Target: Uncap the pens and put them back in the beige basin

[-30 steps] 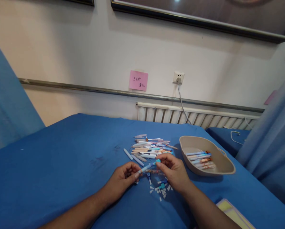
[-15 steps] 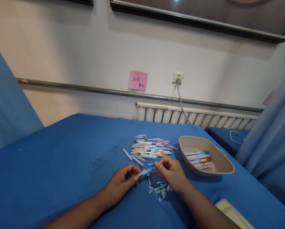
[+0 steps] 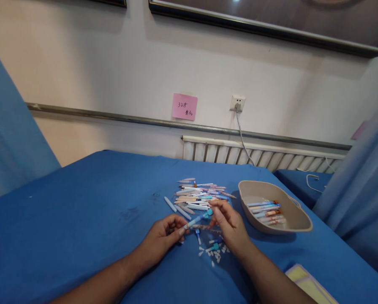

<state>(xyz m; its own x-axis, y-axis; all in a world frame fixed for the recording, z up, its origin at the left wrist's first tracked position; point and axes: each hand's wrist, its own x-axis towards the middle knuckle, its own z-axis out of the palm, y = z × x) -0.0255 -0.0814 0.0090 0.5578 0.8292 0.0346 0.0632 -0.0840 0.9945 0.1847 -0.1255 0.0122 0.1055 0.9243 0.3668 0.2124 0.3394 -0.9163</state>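
Observation:
A light blue pen (image 3: 195,220) slants up to the right between my two hands. My left hand (image 3: 166,232) is closed on its lower end, thumb and fingers pinching the barrel. At the upper end sits a teal clip piece (image 3: 209,213), pinched by the fingertips of my right hand (image 3: 228,223). Under the hands lie loose blue and teal clip pieces (image 3: 213,248) and several small white tips (image 3: 217,256). Just beyond the hands a heap of pens and pen parts (image 3: 191,196) spreads over the blue cloth.
To the right stands a beige basin (image 3: 290,219) with several pens (image 3: 266,211) in it. A yellow cloth-like item (image 3: 307,283) lies near the front right edge. Behind the blue-covered table (image 3: 81,219) are a radiator (image 3: 220,151) and a metal rail (image 3: 128,118).
The teal clip piece now shows at the pen's upper end, where the right fingers have come up to it. The left hand keeps its hold on the pen.

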